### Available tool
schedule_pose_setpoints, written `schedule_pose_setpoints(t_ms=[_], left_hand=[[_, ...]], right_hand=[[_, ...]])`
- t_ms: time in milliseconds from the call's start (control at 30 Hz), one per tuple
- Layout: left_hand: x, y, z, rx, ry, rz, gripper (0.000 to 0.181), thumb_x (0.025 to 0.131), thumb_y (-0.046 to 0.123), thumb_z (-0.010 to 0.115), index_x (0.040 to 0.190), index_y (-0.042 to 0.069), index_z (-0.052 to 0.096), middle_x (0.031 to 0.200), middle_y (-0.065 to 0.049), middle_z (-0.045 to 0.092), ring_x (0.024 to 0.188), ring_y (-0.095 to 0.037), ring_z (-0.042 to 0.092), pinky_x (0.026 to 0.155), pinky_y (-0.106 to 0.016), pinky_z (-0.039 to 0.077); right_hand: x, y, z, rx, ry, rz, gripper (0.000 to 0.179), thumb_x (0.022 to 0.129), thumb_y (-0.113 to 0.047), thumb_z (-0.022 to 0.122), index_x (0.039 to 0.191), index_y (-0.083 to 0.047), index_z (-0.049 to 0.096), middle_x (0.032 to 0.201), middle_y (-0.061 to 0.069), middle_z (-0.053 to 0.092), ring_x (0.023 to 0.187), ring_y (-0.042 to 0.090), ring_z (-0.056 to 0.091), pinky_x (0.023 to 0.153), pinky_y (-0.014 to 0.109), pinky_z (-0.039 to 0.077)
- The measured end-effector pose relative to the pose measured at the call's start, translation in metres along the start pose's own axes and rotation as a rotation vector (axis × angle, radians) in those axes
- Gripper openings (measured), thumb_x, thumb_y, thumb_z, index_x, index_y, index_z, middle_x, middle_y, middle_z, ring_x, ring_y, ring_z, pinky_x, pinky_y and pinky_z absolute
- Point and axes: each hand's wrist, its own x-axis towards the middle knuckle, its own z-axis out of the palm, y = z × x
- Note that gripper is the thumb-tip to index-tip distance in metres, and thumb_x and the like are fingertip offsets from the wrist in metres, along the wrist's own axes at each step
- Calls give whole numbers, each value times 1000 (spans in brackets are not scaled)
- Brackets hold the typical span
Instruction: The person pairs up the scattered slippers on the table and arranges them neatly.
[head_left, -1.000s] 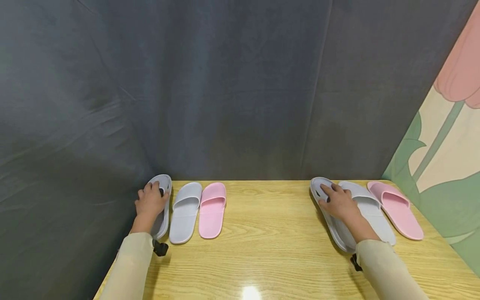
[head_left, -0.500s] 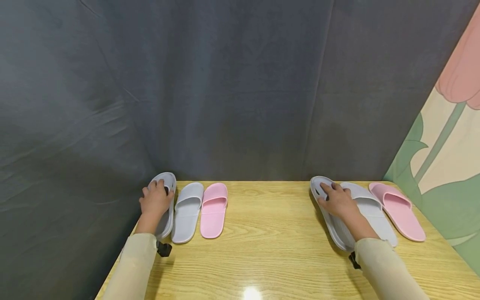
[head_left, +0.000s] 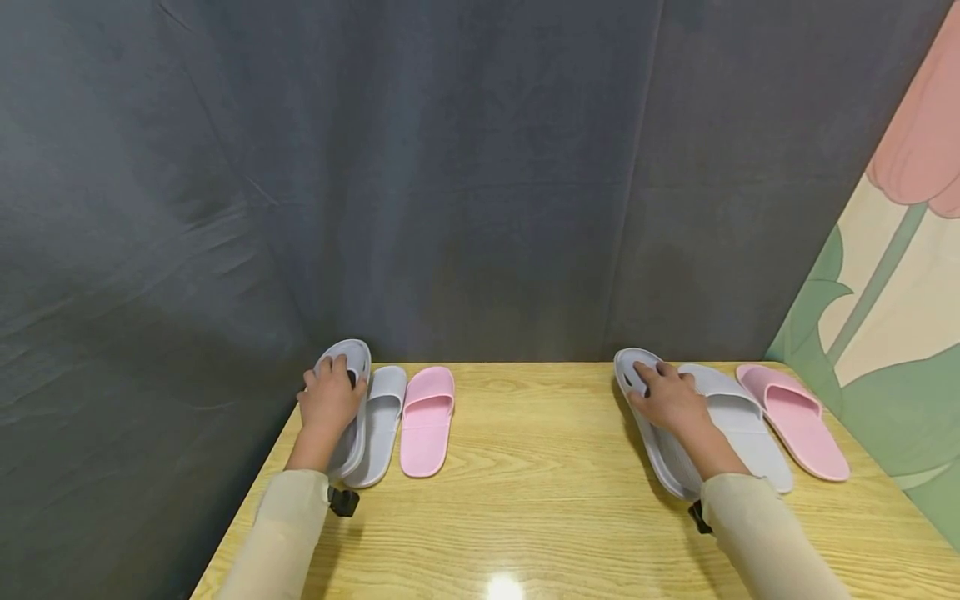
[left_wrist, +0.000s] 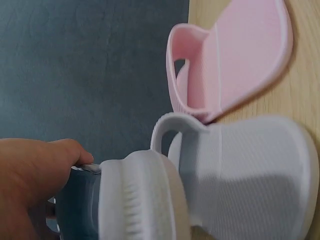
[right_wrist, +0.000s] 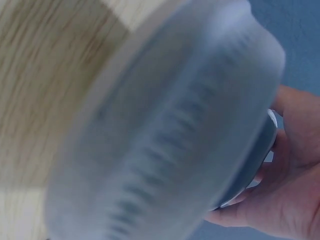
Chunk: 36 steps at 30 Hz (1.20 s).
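Note:
My left hand grips a grey slipper with a dark strap by that strap, thumb on one side and fingers on the other. In the left wrist view the thick ridged sole of this left slipper faces the camera. It is raised and overlaps a light grey slipper beside it. On the other side, my right hand holds a matching slipper by its dark strap. This one hangs over the table, tilted, left of another light grey slipper. Both hands partly hide the straps.
A pink slipper lies right of the left light grey one, and another pink slipper lies at the far right. All are on a wooden table. Dark curtains border its back and left; a painted wall stands right.
My left hand has carried its slipper rightward, from beside the light grey slipper to overlapping it. The right hand, with its slipper, has shifted slightly left.

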Motion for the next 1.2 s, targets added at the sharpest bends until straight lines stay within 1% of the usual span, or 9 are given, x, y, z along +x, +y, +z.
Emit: schedule_pose_setpoints(t_ms=[167,333,467,633,767,1000,1200], left_hand=[[-1,11,3,-21,-4,6,62,99,35,59,145,-2,42,147,-31,40,130,-57,37,92,-77,39],[-1,24,5,-46,-4,2,63,98,36,59,145,-2,42,148,-30,40,131,-56,38,92,-76,39],[-3,31,7,-60,9,5,62,98,36,59,145,-1,44,147,-30,41,129,-57,40,91,-76,40],[-6,40,8,-78,22,6,62,97,36,61,144,-1,45,147,-30,42,128,-56,40,91,-74,41],[-6,48,11,-83,17,10,62,97,37,60,145,0,45,147,-29,42,128,-55,41,91,-74,42],[-7,56,14,-113,24,3,61,97,36,61,144,1,46,148,-27,42,128,-54,41,91,-73,42],[-10,67,19,-126,23,22,61,96,37,62,144,1,47,147,-27,44,127,-53,43,90,-73,42]], right_hand=[[2,-4,-1,13,-22,7,65,96,-34,53,154,-7,38,154,36,27,131,65,28,91,81,35],[1,-7,-1,16,-26,3,66,96,-35,52,154,-8,38,155,35,27,132,64,27,91,79,37],[1,-9,1,24,-30,7,66,96,-35,52,155,-8,37,155,34,26,133,63,26,92,79,37],[2,-11,2,33,-37,14,66,97,-35,52,155,-8,36,156,34,25,134,63,24,93,80,35],[2,-15,2,39,-34,13,66,98,-35,52,155,-7,36,156,35,25,135,63,24,95,80,34],[3,-20,4,50,-28,17,65,97,-34,52,154,-7,37,155,35,27,134,64,26,95,81,33],[2,-20,7,38,-3,23,64,98,-34,53,154,-7,39,154,35,30,133,64,30,94,80,34]])
